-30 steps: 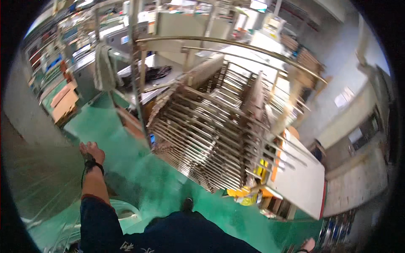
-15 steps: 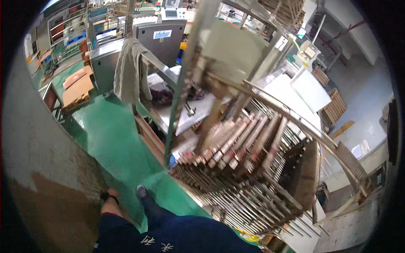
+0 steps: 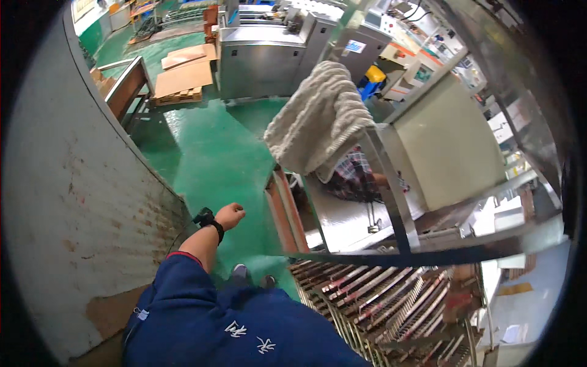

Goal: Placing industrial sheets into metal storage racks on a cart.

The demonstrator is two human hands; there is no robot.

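Note:
My left hand (image 3: 230,215) hangs over the green floor, wearing a black band with a small dark device at the wrist. Its fingers are curled in loosely, and nothing shows in them. My right hand is out of view. To the right of my left hand stands a metal frame (image 3: 388,183) with a thick pale grey towel (image 3: 321,116) draped over its corner. A dark checked cloth (image 3: 353,176) lies on the frame's light shelf (image 3: 348,223), partly behind an upright.
A tall grey panel (image 3: 92,183) stands close on my left. Racks of stacked metal bars (image 3: 391,300) fill the lower right. Ahead are a steel machine (image 3: 260,64) and cardboard sheets (image 3: 183,79) on a wooden pallet. Green floor (image 3: 214,147) runs between panel and frame.
My view has swung left and my body has moved forward alongside the frame. The towel now appears nearer, and my left hand has risen from low beside the panel to mid-view.

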